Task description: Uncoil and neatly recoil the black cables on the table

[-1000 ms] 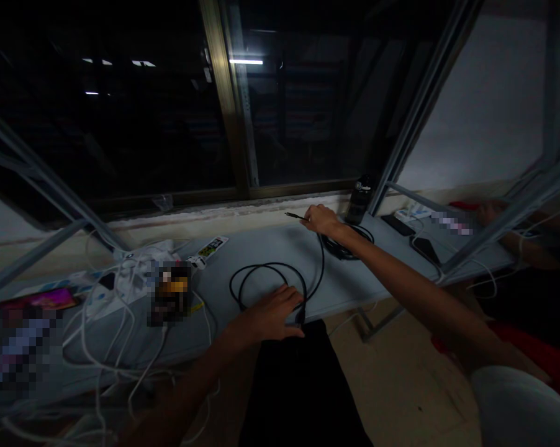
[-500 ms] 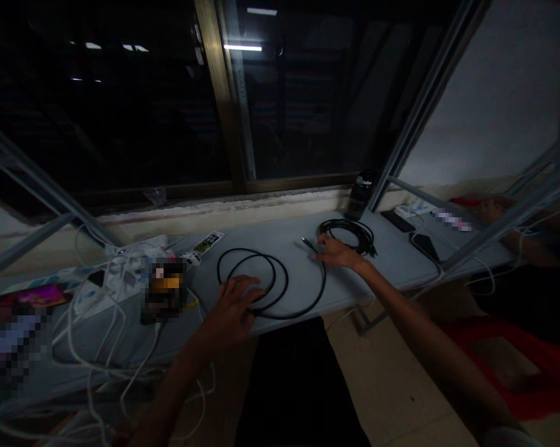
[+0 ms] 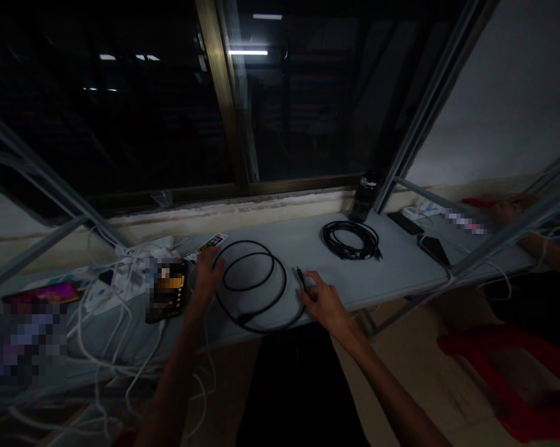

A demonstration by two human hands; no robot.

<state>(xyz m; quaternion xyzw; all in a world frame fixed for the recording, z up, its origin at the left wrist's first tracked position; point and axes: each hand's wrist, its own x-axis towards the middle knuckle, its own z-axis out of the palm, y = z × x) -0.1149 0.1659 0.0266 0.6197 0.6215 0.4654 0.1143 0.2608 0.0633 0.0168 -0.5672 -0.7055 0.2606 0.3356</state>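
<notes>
A loosely looped black cable (image 3: 284,285) lies on the grey tabletop, its loops spread between my two hands. My right hand (image 3: 324,301) pinches this cable close to one end, with the plug (image 3: 300,272) sticking up past my fingertips. At the left side of the loops is my left hand (image 3: 208,273), fingers stretched out and somewhat blurred. Its fingertips overlap the lower edge of a printed card (image 3: 213,240); whether they touch the card or cable is unclear. Further right, a second black cable (image 3: 351,241) rests in a tight coil.
Left of my hand lie a phone-like device with a lit screen (image 3: 171,292), tangled white cords (image 3: 115,329) and another lit phone (image 3: 51,293). A dark bottle (image 3: 362,197) stands by the window. Metal posts flank the table. Another person's hand (image 3: 508,212) and a red stool (image 3: 503,366) are rightward.
My right hand has brought the cable end down and toward me, away from the coil. My left hand has left the middle of the loops and moved up and left, near the card.
</notes>
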